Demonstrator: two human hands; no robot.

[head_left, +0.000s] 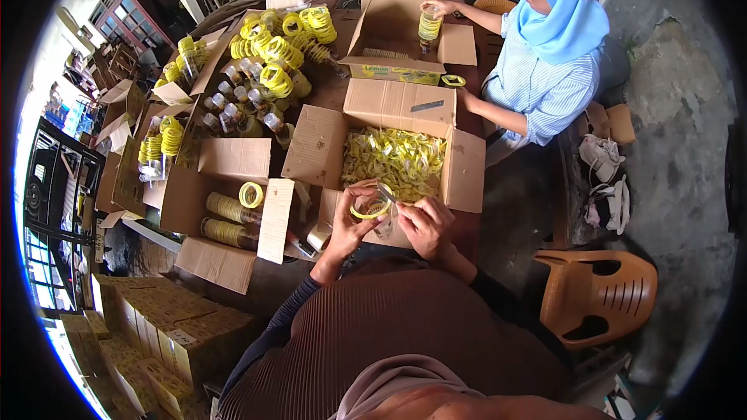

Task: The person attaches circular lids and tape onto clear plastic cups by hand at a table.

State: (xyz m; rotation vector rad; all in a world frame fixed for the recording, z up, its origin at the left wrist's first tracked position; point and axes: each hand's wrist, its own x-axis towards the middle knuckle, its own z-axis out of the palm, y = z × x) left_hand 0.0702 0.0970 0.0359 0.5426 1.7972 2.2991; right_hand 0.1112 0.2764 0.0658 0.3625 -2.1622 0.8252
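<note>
My left hand (349, 225) is wrapped round a clear plastic jar with a yellow rim (359, 215), its mouth tilted up toward me. In my right hand (429, 225) is a small grey metal tool (385, 191), pinched between the fingers with its tip at the jar's rim. Its exact kind is too small to tell. Just beyond my hands stands an open cardboard box (398, 103) full of small yellow-and-clear packets (395, 157). What lies inside the jar is not clear.
Across the table at right, a person (548, 62) holds a jar (429, 25) over another cardboard box (393, 12). Stacked yellow rings (272, 50) and capped jars (233, 113) stand at left. A nearer box (226, 260) holds ringed jars. An orange chair (603, 295) stands right.
</note>
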